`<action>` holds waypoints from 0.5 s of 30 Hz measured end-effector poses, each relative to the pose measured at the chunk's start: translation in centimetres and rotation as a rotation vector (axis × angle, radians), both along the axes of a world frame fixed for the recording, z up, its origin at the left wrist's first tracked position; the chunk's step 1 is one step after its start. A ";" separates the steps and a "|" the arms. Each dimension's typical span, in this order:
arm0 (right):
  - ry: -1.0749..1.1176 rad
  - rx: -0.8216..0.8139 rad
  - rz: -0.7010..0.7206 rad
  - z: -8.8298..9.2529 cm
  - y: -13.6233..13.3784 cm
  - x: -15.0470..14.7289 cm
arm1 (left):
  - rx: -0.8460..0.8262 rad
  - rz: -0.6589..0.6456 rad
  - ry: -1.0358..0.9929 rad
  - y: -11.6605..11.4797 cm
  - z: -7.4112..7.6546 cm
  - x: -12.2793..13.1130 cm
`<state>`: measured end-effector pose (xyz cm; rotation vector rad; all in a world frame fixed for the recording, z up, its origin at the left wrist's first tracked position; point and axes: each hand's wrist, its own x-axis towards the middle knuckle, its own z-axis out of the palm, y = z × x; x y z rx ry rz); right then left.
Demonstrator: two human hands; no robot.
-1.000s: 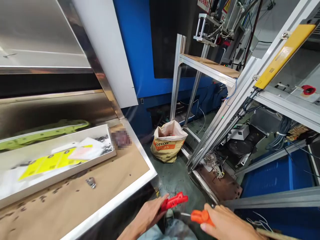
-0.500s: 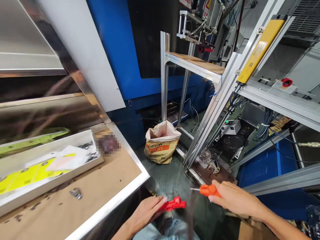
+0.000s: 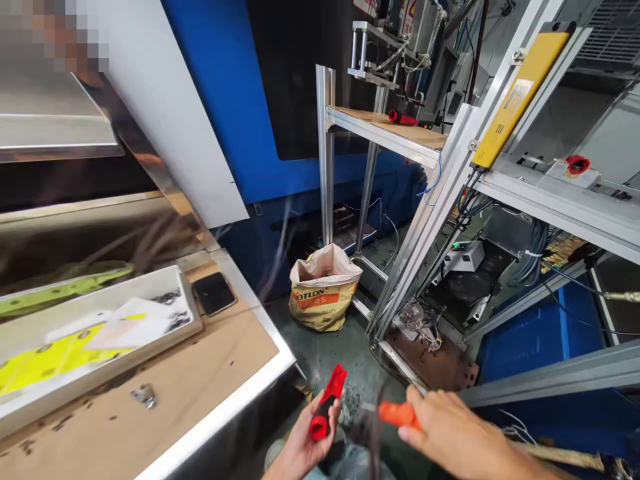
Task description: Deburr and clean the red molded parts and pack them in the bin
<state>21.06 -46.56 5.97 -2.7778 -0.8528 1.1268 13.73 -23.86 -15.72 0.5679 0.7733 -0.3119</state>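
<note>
In my left hand (image 3: 307, 437) is a red and black plastic handle-shaped part (image 3: 329, 405), its open red end toward me and its narrow red end pointing away. My fingers wrap around its black middle. My right hand (image 3: 447, 427) grips an orange-handled tool (image 3: 397, 415) whose thin metal tip points left, toward the part. The tip is blurred, so its exact kind cannot be made out. A small gap separates the tool from the part. Both hands are low in the view, above my lap.
On the left, a brown-topped workbench (image 3: 240, 340) bears a white tray (image 3: 185, 320), a phone (image 3: 215, 293) and a small metal piece (image 3: 145, 396). A printed sack (image 3: 325, 293) stands on the floor ahead. Another red and black part (image 3: 403, 118) rests on the frame's wooden shelf (image 3: 380, 123).
My left hand has turned the part from sideways to pointing away, showing its black section. My right hand has come left and lower. The other red part has dropped from the fixture onto the shelf.
</note>
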 end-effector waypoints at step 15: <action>-0.048 0.024 0.107 -1.5 1.5 1.2 | -0.442 0.069 0.106 0.8 2.7 0.8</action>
